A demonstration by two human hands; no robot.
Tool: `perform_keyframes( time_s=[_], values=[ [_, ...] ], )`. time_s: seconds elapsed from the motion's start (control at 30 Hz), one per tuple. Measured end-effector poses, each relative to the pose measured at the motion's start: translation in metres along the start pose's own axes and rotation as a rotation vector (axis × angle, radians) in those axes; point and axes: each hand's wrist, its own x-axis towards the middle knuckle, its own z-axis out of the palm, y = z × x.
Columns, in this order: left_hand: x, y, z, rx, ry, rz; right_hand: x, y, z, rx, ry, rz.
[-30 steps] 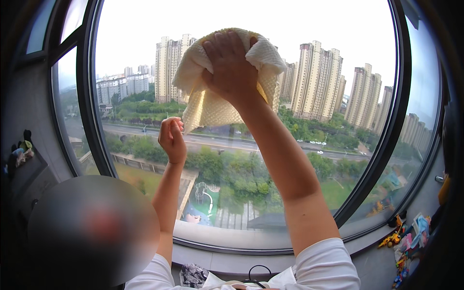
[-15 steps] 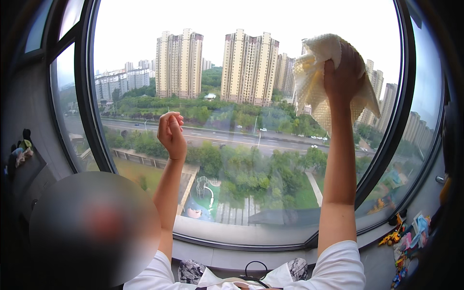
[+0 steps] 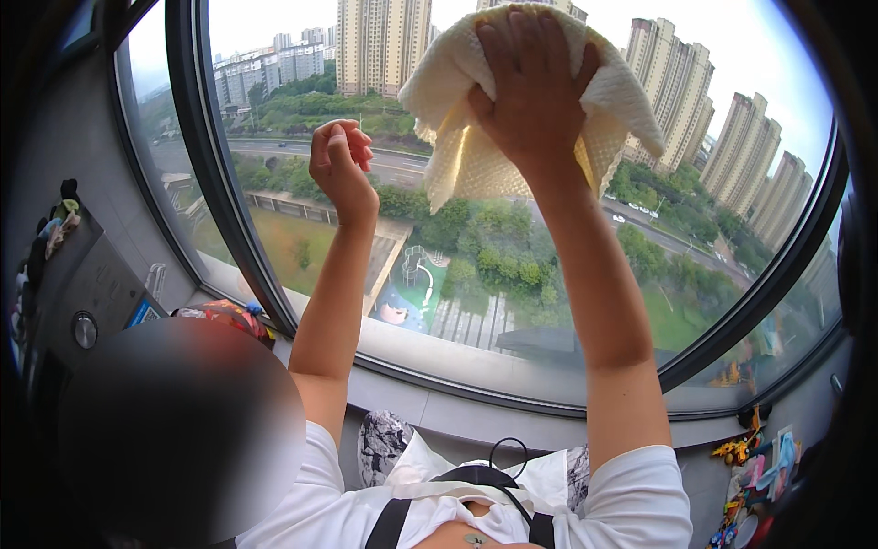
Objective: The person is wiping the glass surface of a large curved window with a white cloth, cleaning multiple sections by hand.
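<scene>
My right hand (image 3: 538, 105) lies with fingers spread over a cream-white waffle-textured cloth (image 3: 445, 87), holding it against the large window pane (image 3: 640, 284). The cloth is bunched, with loose folds hanging below the palm and a flap to the right. To the left, my left hand (image 3: 342, 169) is raised in front of the glass, its fingers curled in and nothing seen in them. Whether it touches the pane I cannot tell.
Dark frame bars (image 3: 212, 174) edge the pane, with a grey sill (image 3: 412, 398) below. Colourful toys (image 3: 736, 453) lie at the lower right. On the left are a grey panel with a round knob (image 3: 85, 329) and a red package (image 3: 219, 313). A blurred disc covers the lower left.
My right hand has moved the cloth from the upper right leftward, toward the upper middle of the pane. The view has tilted downward. My left hand stays raised and curled.
</scene>
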Motion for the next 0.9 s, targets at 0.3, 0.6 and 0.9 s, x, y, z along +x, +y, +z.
perform_keyframes(
  time_s=[0.3, 0.6, 0.9],
  values=[
    [-0.034, -0.011, -0.033, 0.131, 0.000, -0.091, -0.124, -0.078, -0.022, 0.253, -0.388, 0.029],
    [-0.059, -0.019, -0.024, 0.111, -0.141, -0.188, -0.242, -0.062, -0.063, 0.196, -0.603, -0.129],
    [-0.059, -0.023, -0.024, 0.170, -0.156, -0.118, -0.102, 0.001, -0.042, -0.006, -0.146, 0.152]
  ],
)
